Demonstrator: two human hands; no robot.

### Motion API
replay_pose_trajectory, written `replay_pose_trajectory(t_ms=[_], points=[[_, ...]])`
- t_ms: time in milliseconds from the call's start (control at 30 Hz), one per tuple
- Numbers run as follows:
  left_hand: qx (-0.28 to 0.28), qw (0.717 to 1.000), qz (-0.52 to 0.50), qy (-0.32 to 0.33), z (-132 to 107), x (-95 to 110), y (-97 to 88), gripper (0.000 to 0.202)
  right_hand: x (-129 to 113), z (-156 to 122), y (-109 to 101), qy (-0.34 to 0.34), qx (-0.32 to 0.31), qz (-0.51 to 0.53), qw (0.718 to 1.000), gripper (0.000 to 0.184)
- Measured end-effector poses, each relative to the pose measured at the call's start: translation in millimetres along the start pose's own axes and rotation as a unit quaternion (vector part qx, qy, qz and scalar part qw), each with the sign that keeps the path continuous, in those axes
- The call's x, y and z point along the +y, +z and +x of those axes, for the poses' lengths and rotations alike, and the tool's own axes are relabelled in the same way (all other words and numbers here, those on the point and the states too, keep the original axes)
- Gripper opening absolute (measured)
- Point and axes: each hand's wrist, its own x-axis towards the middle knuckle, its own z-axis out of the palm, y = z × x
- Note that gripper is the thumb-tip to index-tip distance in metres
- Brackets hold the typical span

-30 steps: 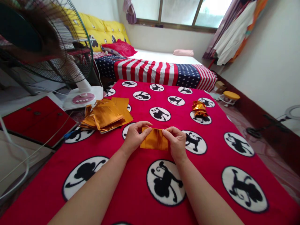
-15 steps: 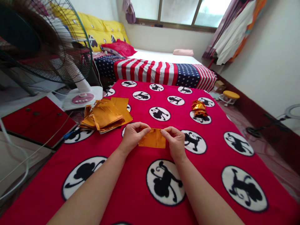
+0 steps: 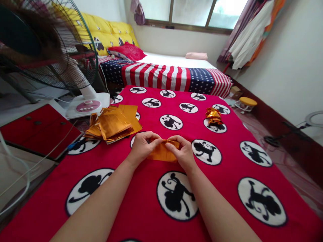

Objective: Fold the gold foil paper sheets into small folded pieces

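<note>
Both my hands pinch one folded sheet of gold foil paper (image 3: pixel 161 153) just above a red blanket (image 3: pixel 227 148) printed with black monkeys in white circles. My left hand (image 3: pixel 143 146) grips its upper left edge, fingers closed. My right hand (image 3: pixel 182 154) grips the upper right edge, thumb and fingers pressed together close to the left hand. A loose stack of flat gold foil sheets (image 3: pixel 114 123) lies to the left of my hands. A small pile of folded gold pieces (image 3: pixel 213 115) sits farther off to the right.
A standing fan (image 3: pixel 50 43) with a white base (image 3: pixel 87 105) stands at the left, beside a red cabinet top (image 3: pixel 37 126) and a cable. Behind the blanket is a bed with a stars-and-stripes cover (image 3: pixel 174 75). A yellow stool (image 3: pixel 247 102) stands on the floor at right.
My right hand has moved left along the top edge toward my left hand, and the gold sheet now looks narrower and more bunched between them.
</note>
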Motion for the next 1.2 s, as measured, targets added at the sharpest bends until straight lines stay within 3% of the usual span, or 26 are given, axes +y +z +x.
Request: replay_pose_trajectory(t_ms=[167, 400, 667, 900, 1067, 1200], points=[[-0.016, 1.000, 0.020, 0.014, -1.6, 2.1, 3.8, 0.019, 1.8, 0.4, 2.6, 0.002, 0.005, -0.007, 1.000, 0.018], [-0.017, 0.994, -0.091, -0.066, -0.1, -4.0, 3.2, 0.026, 3.6, 1.3, -0.1, 0.032, 0.018, 0.032, 0.999, 0.019], [-0.009, 0.999, -0.034, -0.030, 0.6, -4.4, 0.0, 0.020, 1.0, 2.5, -0.2, 0.040, 0.032, 0.055, 0.997, 0.016], [-0.081, 0.988, -0.115, -0.063, 0.5, -4.9, 4.3, 0.027, 2.1, 2.8, -2.5, 0.047, 0.026, 0.081, 0.995, 0.016], [-0.092, 0.983, -0.142, -0.073, 0.0, -9.0, 7.9, 0.032, 1.5, 3.1, -1.1, 0.050, 0.026, 0.080, 0.995, 0.017], [-0.081, 0.992, -0.088, -0.034, -0.7, -6.3, 10.7, 0.028, 1.5, 2.9, 0.0, 0.045, 0.021, 0.073, 0.996, 0.018]])
